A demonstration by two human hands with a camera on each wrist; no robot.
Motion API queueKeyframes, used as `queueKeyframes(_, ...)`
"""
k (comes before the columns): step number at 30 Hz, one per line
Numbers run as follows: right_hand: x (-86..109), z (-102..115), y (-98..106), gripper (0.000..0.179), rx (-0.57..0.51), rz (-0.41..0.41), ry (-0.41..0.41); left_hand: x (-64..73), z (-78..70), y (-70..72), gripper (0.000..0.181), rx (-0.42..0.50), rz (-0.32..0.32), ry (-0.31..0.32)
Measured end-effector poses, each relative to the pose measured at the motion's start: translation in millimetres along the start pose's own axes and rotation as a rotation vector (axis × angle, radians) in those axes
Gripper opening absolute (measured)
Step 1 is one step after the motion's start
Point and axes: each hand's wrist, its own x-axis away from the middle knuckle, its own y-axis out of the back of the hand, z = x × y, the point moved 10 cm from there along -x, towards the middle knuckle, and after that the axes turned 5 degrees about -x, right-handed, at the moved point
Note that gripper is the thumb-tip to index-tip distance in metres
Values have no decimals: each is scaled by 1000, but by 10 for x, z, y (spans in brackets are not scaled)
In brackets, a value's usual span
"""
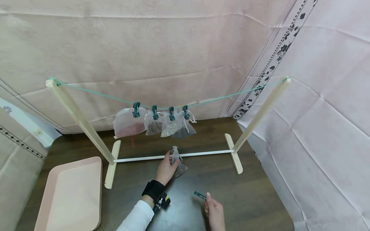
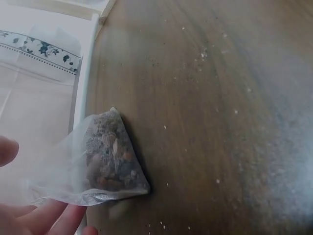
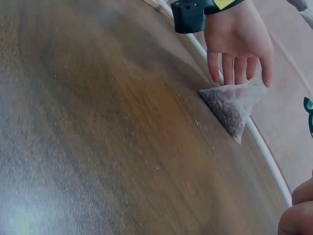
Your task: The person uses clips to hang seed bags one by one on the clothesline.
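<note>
My left hand (image 1: 167, 168) is at a small sheer drawstring bag (image 1: 180, 168) near the stand's white rod. Small brown stone-like pieces fill the bag's lower part (image 2: 110, 161). In the left wrist view, thumb and fingers stand well apart, with the bag's thin top against the fingers. Those fingers look straight in the right wrist view, where the bag (image 3: 227, 110) rests low at the tabletop. Lower right, my right hand (image 1: 214, 211) pinches a dark green clothespin (image 1: 200, 195); only part of that clothespin (image 3: 309, 110) shows at the right wrist view's edge.
A green cord (image 1: 219, 98) spans two wooden posts (image 1: 81, 120). Several sheer bags (image 1: 130, 123) hang from it by green clothespins (image 1: 154, 112). The white rod (image 1: 206, 153) joins the stand's feet. A pink tray (image 1: 72, 195) lies left on the wooden table (image 1: 248, 199).
</note>
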Motion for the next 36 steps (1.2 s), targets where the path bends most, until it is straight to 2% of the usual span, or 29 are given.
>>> queueKeyframes(3, -11, -28, 21, 53, -4, 2, 1, -28, -50, 21, 63, -37, -25, -14)
queueKeyframes(9, -37, -69, 83, 55, -40, -23, 13, -44, -176, 92, 55, -209, -124, -89)
queueKeyframes(14, -23, -35, 66, 62, -58, -18, 19, -30, -264, 106, 41, -269, -154, -171)
queueKeyframes(17, -56, -92, 73, 60, -54, -14, 11, -1, -301, 115, 31, -268, -159, -207)
queueKeyframes(22, -66, -120, 93, 53, -50, -31, 8, 35, -295, 130, 15, -199, -159, -202)
queueKeyframes(28, -38, -81, 88, 55, 3, -29, 9, 82, -283, 127, 29, -186, -156, -194)
queueKeyframes(32, -40, 23, 128, 52, 37, -68, 40, 124, -344, 127, 29, -181, -141, -209)
queueKeyframes(36, -54, 189, 195, 54, 88, -114, 80, 158, -443, 128, 37, -187, -116, -233)
